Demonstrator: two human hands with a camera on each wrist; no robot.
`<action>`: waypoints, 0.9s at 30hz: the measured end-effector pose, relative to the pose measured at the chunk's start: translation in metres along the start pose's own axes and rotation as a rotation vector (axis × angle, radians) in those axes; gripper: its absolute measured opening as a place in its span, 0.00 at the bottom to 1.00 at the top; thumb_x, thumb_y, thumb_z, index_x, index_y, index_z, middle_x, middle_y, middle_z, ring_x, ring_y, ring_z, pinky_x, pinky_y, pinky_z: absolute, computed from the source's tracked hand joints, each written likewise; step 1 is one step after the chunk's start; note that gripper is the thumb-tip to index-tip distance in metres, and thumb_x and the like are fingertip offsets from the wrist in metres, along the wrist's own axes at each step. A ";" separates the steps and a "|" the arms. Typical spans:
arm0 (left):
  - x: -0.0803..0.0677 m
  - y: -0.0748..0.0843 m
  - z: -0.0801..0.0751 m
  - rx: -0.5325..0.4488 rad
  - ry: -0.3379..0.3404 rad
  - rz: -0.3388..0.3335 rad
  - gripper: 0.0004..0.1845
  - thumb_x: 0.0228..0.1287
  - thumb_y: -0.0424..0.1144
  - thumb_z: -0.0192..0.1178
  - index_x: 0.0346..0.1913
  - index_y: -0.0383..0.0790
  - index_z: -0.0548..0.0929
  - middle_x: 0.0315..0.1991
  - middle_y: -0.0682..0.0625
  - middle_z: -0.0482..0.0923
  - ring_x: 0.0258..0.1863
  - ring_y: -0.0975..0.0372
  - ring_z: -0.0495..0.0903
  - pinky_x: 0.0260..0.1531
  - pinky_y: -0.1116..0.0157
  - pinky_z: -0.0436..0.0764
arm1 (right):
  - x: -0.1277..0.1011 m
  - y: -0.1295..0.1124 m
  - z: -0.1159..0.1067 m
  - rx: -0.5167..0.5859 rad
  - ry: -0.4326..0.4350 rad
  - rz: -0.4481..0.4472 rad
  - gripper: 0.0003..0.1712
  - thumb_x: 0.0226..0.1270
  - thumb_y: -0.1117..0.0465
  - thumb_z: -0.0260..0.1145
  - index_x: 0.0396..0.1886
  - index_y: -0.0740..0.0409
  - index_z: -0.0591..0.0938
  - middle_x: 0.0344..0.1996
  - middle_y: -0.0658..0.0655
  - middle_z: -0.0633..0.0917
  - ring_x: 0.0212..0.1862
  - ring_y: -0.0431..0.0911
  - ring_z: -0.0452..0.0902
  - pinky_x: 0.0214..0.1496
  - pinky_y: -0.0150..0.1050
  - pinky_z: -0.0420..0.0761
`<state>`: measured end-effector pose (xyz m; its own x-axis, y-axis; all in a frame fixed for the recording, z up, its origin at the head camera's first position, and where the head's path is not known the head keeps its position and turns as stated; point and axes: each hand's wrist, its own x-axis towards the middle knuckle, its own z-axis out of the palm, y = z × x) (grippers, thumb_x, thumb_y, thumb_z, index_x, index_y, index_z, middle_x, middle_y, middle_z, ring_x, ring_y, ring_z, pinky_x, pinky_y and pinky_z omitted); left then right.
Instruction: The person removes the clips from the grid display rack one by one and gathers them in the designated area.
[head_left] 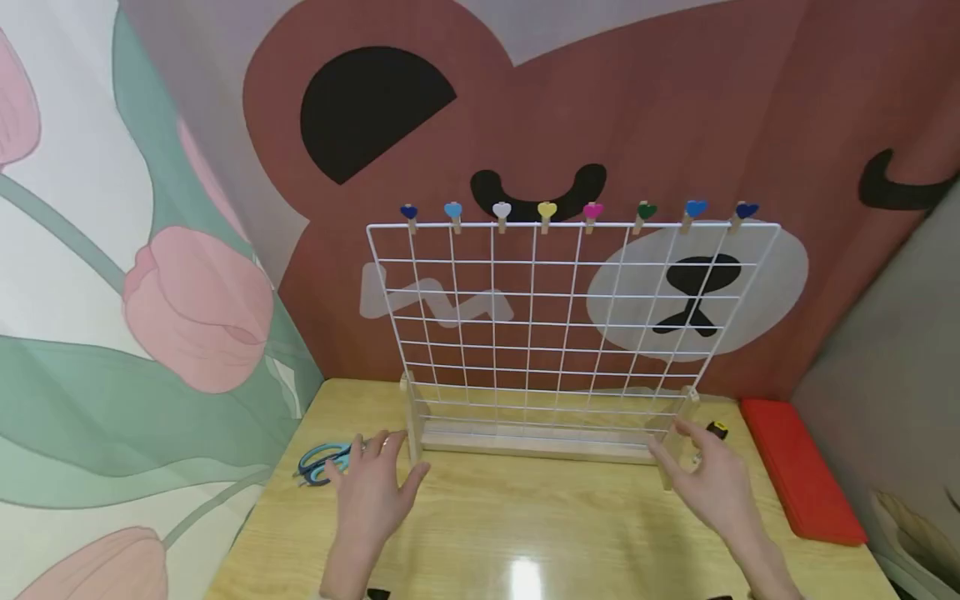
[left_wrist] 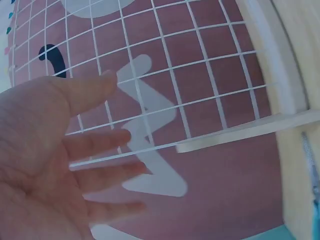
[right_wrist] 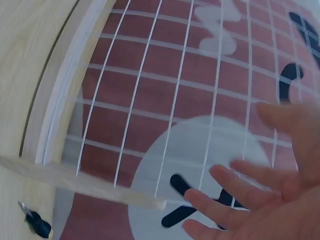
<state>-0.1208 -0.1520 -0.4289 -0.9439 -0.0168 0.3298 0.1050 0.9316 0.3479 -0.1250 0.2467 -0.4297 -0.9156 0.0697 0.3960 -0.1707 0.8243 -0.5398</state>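
Observation:
A white wire grid panel (head_left: 615, 224) stands upright in a wooden stand (head_left: 540, 446) on the table. Several small wooden clothespins with coloured hearts, one of them yellow (head_left: 547, 210), are clipped in a row along its top wire. Beside the stand's left upright, my left hand (head_left: 371, 492) has its fingers spread and holds nothing. My right hand (head_left: 708, 475) is by the right upright, its thumb and fingers apart. Both wrist views show bare palms, with the left fingers (left_wrist: 105, 180) and right fingers (right_wrist: 240, 185) loosely extended and overlapping the grid.
Blue-handled scissors (head_left: 322, 458) lie left of the stand, partly behind my left hand. At the right edge of the wooden table (head_left: 525, 517) is a flat red case (head_left: 802, 471). A small black and yellow object (head_left: 717, 430) lies near the right upright. A bear-print curtain (head_left: 637, 117) hangs behind.

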 end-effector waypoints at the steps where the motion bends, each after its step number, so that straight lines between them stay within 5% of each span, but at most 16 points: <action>1: 0.004 0.001 -0.002 -0.009 0.030 0.021 0.27 0.56 0.51 0.69 0.53 0.37 0.81 0.53 0.36 0.78 0.58 0.33 0.68 0.48 0.23 0.52 | 0.004 0.004 -0.001 0.009 0.035 0.030 0.29 0.62 0.52 0.68 0.56 0.68 0.77 0.47 0.72 0.81 0.43 0.67 0.79 0.41 0.62 0.74; 5: 0.024 0.008 -0.017 -0.042 0.109 0.130 0.25 0.55 0.47 0.70 0.52 0.36 0.81 0.49 0.38 0.81 0.53 0.38 0.75 0.49 0.29 0.62 | 0.022 0.021 -0.003 0.037 0.111 0.137 0.29 0.64 0.55 0.66 0.58 0.71 0.74 0.47 0.75 0.80 0.40 0.67 0.79 0.41 0.61 0.72; 12: 0.061 0.014 -0.056 -0.226 -0.109 0.298 0.17 0.61 0.39 0.66 0.51 0.35 0.82 0.47 0.43 0.83 0.41 0.51 0.83 0.42 0.52 0.80 | 0.048 0.051 0.000 0.183 0.045 0.365 0.36 0.71 0.50 0.56 0.67 0.72 0.63 0.60 0.76 0.69 0.53 0.70 0.70 0.47 0.53 0.71; 16: 0.078 0.018 -0.074 -0.263 -0.104 0.357 0.13 0.61 0.38 0.66 0.46 0.36 0.84 0.43 0.45 0.84 0.40 0.53 0.83 0.40 0.54 0.81 | 0.057 0.067 0.003 0.302 0.041 0.460 0.37 0.73 0.45 0.51 0.71 0.67 0.62 0.64 0.72 0.68 0.59 0.64 0.69 0.41 0.34 0.70; 19: 0.091 0.019 -0.087 -0.273 -0.097 0.367 0.10 0.62 0.38 0.65 0.44 0.37 0.84 0.37 0.48 0.85 0.35 0.57 0.84 0.36 0.57 0.81 | 0.061 0.075 0.007 0.347 0.040 0.483 0.37 0.74 0.42 0.48 0.70 0.64 0.64 0.62 0.69 0.72 0.50 0.48 0.76 0.37 0.27 0.68; 23: 0.109 0.019 -0.101 -0.283 -0.140 0.368 0.09 0.64 0.37 0.64 0.44 0.37 0.83 0.31 0.52 0.83 0.27 0.63 0.82 0.30 0.63 0.80 | 0.064 0.082 0.013 0.431 0.013 0.463 0.36 0.75 0.44 0.46 0.68 0.68 0.66 0.43 0.56 0.82 0.35 0.27 0.73 0.35 0.24 0.76; 27: 0.127 0.022 -0.117 -0.258 -0.145 0.363 0.10 0.65 0.38 0.63 0.46 0.37 0.83 0.32 0.50 0.84 0.28 0.62 0.82 0.30 0.62 0.80 | 0.066 0.085 0.020 0.521 0.029 0.453 0.32 0.75 0.49 0.50 0.66 0.71 0.66 0.33 0.35 0.75 0.34 0.23 0.72 0.36 0.25 0.79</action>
<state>-0.2012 -0.1758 -0.2764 -0.8639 0.3614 0.3509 0.4935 0.7468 0.4459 -0.2074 0.3105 -0.4642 -0.9292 0.3642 0.0626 0.0673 0.3332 -0.9405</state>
